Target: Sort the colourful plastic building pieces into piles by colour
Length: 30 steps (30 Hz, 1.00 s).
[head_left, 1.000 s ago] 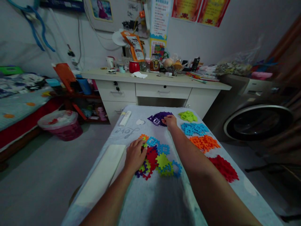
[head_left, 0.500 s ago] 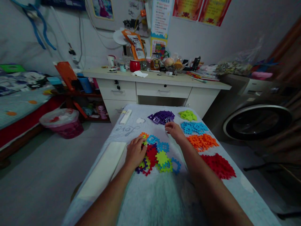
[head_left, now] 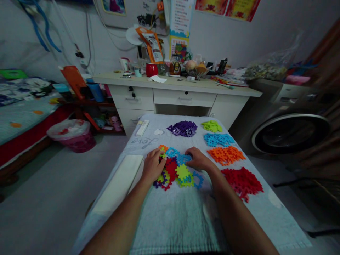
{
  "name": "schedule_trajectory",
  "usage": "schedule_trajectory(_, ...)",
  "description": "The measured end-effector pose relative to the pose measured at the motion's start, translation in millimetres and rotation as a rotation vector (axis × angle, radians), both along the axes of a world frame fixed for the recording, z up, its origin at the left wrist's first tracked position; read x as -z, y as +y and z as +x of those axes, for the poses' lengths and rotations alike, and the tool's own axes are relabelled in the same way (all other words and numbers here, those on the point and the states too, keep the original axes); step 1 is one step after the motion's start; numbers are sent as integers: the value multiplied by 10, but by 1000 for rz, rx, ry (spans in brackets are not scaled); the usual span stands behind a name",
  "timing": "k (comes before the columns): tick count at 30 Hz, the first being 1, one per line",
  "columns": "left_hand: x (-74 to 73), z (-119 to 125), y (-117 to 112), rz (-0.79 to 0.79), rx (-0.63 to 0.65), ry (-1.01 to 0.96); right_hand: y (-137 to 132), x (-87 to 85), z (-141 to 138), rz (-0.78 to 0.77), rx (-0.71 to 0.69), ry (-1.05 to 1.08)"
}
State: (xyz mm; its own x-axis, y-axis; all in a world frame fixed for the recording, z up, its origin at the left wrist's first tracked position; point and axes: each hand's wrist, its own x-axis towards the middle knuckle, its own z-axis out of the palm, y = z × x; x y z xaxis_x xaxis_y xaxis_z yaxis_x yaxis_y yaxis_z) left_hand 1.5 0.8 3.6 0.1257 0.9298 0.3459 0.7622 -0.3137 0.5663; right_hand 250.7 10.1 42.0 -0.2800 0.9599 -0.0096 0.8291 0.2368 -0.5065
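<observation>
The left hand (head_left: 153, 165) is lying flat and released on the mixed pile of interlocking pieces (head_left: 183, 174) mid-tabletop (head_left: 175, 216), the right hand (head_left: 198, 161) is touching its blue pieces with a grip I cannot tell, and the purple pile (head_left: 183, 128), green pile (head_left: 211, 126), blue pile (head_left: 218, 139), orange pile (head_left: 225, 155) and red pile (head_left: 242, 181) are lying beyond and rightward.

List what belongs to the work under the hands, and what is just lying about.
In use: left hand, right hand, mixed pile of pieces, purple pile, lime pile, blue pile, orange pile, red pile.
Lying about: white tube, folded white cloth, red mug, pink bin, washing machine.
</observation>
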Motion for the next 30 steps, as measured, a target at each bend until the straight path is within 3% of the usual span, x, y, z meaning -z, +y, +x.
schedule_trajectory(7, -5, 2, -3, -27, 6, 37, 60, 191, 48, 58, 222, 301)
schedule_trajectory(11, 0, -3, -2, -27, 14, 39, 104, 259, 91, 131, 323, 348)
schedule_trajectory(16, 14, -8, 3, -27, 18, 43, 69, 249, 125, 255, 247, 194)
schedule_trajectory(20, 11, -5, 6, -23, 24, 35, 61, 262, 109, 231, 212, 40)
schedule_trajectory(24, 14, -5, 11, -17, 24, 34, 80, 314, 100, 222, 214, 31)
schedule_trajectory(30, 37, -9, 24, -15, 23, 38, 155, 299, 138, 334, 222, 104)
